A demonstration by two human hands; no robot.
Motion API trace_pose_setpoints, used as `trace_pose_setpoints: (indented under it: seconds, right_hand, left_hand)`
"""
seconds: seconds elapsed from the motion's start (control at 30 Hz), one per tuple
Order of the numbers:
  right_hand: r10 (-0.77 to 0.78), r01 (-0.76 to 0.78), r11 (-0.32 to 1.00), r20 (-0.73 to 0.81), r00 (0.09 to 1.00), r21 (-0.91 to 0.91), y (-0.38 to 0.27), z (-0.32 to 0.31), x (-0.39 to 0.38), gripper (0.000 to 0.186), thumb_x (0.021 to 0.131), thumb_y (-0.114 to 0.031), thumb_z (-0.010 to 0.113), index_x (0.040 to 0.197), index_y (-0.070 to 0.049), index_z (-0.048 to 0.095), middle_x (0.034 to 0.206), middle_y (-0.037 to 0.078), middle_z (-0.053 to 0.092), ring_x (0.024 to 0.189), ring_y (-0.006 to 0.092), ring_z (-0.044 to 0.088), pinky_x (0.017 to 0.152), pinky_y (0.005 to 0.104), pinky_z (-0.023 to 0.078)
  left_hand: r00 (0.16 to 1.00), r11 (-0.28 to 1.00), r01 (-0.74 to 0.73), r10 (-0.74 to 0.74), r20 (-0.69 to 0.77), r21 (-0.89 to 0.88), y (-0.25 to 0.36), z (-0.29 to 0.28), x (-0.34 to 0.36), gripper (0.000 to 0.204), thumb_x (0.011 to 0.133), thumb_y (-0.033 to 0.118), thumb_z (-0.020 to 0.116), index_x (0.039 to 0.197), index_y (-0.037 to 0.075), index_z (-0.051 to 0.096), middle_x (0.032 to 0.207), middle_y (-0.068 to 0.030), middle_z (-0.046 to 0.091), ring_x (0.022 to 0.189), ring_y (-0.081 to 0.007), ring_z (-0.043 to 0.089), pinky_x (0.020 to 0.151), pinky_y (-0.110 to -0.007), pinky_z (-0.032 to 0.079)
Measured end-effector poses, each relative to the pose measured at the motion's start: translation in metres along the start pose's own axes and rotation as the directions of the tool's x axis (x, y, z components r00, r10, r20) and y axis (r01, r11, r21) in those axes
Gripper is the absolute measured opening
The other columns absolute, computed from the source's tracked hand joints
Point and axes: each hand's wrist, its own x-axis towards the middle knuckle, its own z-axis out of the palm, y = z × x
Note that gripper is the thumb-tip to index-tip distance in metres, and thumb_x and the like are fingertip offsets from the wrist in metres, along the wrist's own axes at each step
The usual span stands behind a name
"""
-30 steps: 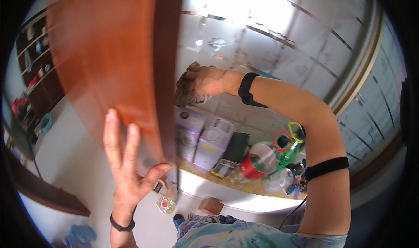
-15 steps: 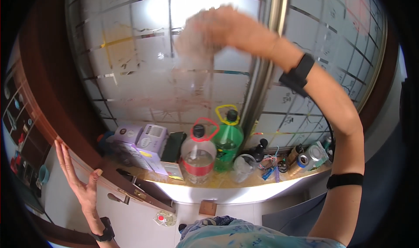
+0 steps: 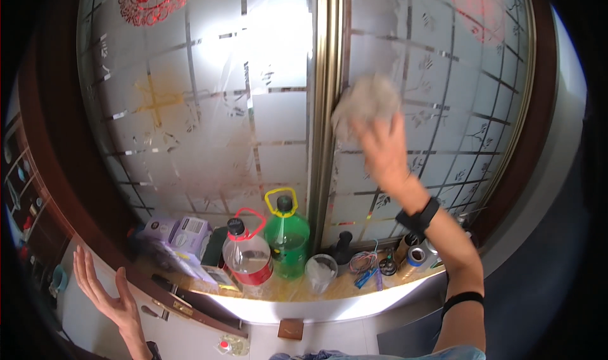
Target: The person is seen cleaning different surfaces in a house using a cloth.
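Two frosted glass panels, the left panel [image 3: 196, 122] and the right panel [image 3: 456, 109], fill the far side, parted by a metal post [image 3: 326, 116]; below them runs a ledge [image 3: 345, 288], and at the near left stands a door [image 3: 182, 307]. On the ledge, two lilac boxes [image 3: 190, 233] sit at the left end, with a clear bottle [image 3: 249, 262] to their right and a green bottle [image 3: 288, 249] just beside that, in front of the left panel. Next in size is the grey cloth [image 3: 367, 100], blurred, up at the right panel just right of the post. The right hand [image 3: 385, 146] has hold of it, fingers extended rather than balled up, the palm turned to the glass. The left hand [image 3: 109, 296] is open and holds nothing, fingers up and thumb spread, near the door; whether it touches the door I cannot tell. I judge the step in hand to be a wiping stroke across the right panel, and the next move to call for a flat cloth, even pressure along the post, and a forearm clear of the small things beneath: a plastic cup [image 3: 321, 272] and, to its right, a tangle of cord [image 3: 363, 260].
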Motion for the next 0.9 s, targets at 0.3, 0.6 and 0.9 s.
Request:
trace_pose_setpoints:
  seconds: [0.3, 0.6, 0.9]
  right_hand:
    - [-0.086, 0.098, 0.989, 0.103, 0.991, -0.114, -0.004, -0.015, 0.006, 0.048, 0.078, -0.012, 0.059, 0.126, -0.006, 0.06, 0.114, 0.015, 0.054, 0.124, 0.0445, 0.045, 0.108, 0.0639, 0.034]
    - [-0.053, 0.011, 0.924, -0.099, 0.994, -0.382, 0.108, -0.033, 0.098, 0.055, 0.077, -0.004, 0.059, 0.131, -0.012, 0.052, 0.114, 0.014, 0.056, 0.117, 0.0413, 0.048, 0.101, 0.0578, 0.038]
    - [0.045, -0.129, 0.956, -0.304, 0.952, -0.263, 0.197, -0.034, 0.086, 0.062, 0.072, 0.003, 0.059, 0.132, -0.009, 0.051, 0.119, 0.016, 0.056, 0.109, 0.0393, 0.05, 0.091, 0.0527, 0.043]
  left_hand:
    - [0.968, 0.875, -0.206, 0.247, 0.038, -0.437, 0.076, 0.002, 0.045, 0.036, 0.073, 0.006, 0.066, 0.107, -0.006, 0.059, 0.143, -0.0218, 0.049, 0.138, -0.046, 0.037, 0.115, -0.057, 0.026]
    - [0.938, 0.788, -0.241, 0.339, 0.072, -0.567, 0.154, 0.017, 0.082, 0.036, 0.072, 0.014, 0.067, 0.1, -0.008, 0.061, 0.137, -0.0234, 0.053, 0.135, -0.0455, 0.042, 0.111, -0.057, 0.031]
    - [0.944, 0.711, -0.03, 0.25, 0.213, -0.702, 0.259, 0.07, 0.126, 0.062, 0.068, 0.007, 0.07, 0.127, -0.005, 0.055, 0.136, -0.0186, 0.055, 0.125, -0.0326, 0.054, 0.106, -0.043, 0.042]
